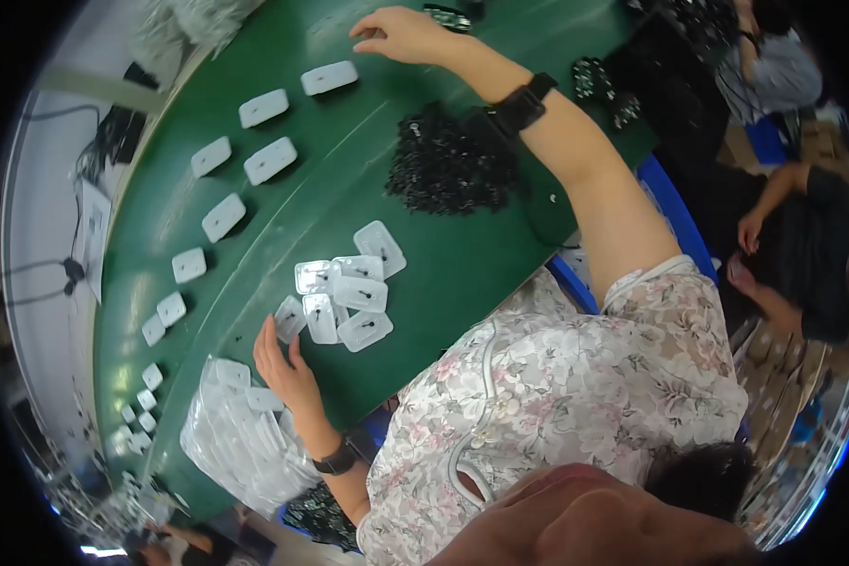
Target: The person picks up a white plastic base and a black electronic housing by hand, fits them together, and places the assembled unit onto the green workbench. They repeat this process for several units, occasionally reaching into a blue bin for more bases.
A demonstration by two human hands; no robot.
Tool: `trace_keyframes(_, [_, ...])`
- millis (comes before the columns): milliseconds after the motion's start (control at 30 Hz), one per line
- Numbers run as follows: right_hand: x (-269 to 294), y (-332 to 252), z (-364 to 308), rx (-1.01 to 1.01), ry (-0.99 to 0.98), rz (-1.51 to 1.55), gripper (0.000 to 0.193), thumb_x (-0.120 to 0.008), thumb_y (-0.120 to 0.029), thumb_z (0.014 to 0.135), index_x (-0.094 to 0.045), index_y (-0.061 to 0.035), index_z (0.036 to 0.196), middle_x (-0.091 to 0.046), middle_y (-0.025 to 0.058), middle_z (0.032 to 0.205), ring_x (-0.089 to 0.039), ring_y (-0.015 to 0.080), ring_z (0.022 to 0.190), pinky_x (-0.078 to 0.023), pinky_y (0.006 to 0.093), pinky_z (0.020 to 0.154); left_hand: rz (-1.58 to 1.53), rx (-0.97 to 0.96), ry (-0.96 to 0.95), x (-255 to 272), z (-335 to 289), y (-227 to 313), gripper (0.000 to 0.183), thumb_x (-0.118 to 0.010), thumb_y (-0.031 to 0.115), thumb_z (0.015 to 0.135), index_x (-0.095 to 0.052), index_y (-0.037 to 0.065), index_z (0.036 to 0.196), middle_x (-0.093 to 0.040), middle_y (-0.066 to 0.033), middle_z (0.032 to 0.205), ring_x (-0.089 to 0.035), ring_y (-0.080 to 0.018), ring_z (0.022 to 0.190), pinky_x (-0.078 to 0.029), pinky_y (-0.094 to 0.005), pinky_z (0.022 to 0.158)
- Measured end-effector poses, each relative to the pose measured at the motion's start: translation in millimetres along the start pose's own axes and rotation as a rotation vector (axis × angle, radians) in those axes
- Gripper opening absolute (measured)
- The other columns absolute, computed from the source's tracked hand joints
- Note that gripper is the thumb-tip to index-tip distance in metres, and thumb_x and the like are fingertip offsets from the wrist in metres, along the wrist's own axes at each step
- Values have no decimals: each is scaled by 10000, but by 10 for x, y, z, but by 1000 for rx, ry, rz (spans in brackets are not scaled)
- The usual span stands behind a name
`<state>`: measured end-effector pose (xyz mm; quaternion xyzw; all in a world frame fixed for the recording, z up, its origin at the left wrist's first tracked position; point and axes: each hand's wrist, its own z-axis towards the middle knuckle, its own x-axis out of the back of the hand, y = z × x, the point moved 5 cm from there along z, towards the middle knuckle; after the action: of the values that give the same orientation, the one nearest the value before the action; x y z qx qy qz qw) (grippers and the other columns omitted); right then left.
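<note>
My left hand (288,370) has its fingers stretched out and thumb apart, beside a small pale plastic tray (291,321) at the left end of a loose pile. Whether the fingertips touch that tray, I cannot tell. Several similar trays (360,293) overlap there, each with a small dark piece in it. My right hand (406,36) reaches to the far side with fingers slightly bent and apart; nothing shows in it. Just below its fingers sits a white tray (330,79) on the green tabletop (349,179). A heap of small black parts (453,160) lies nearer my right forearm.
White trays (224,218) stand in a curving line along the left. A clear plastic bag of trays (245,429) lies at the lower left. More dark parts (590,80) lie at the upper right, near a blue bin edge (674,212). Other people work at right.
</note>
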<state>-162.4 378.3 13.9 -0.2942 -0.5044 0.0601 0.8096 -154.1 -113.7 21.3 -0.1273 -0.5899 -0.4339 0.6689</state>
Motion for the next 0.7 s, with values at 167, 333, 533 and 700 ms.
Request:
trace_keyframes(167, [1423, 156, -1064, -140, 78, -832, 390, -639, -478, 797, -654, -89, 781, -662, 116, 793, -652, 335, 788, -514, 425, 666, 127, 139, 130, 17, -140, -251, 452, -655, 39, 833, -549, 34, 1273, -581, -161, 1189, -523, -348, 1109, -411, -424, 951])
trace_keyframes(333, [1630, 788, -1937, -507, -245, -1067, 385, -698, -425, 784, -677, -84, 960, -643, 121, 956, -608, 250, 962, -506, 379, 742, 141, 136, 174, -15, -182, -280, 423, -650, 101, 858, -552, 25, 1262, -574, -171, 1176, -519, -364, 1091, -405, -444, 939])
trace_keyframes(533, [1312, 536, -2160, -5, 122, -963, 338, -717, -237, 762, -586, -90, 1036, -608, 55, 974, -573, 253, 983, -457, 382, 785, 187, 116, 189, -54, -221, -306, 397, -628, 125, 878, -551, 17, 1252, -570, -176, 1172, -516, -370, 1072, -398, -456, 927])
trace_keyframes(700, [1124, 326, -2206, 156, 257, -918, 243, -671, -148, 768, -567, -101, 982, -593, 35, 944, -560, 233, 973, -436, 368, 795, 185, 136, 207, -89, -227, -313, 391, -640, 125, 874, -558, 21, 1241, -577, -176, 1166, -522, -365, 1073, -402, -450, 928])
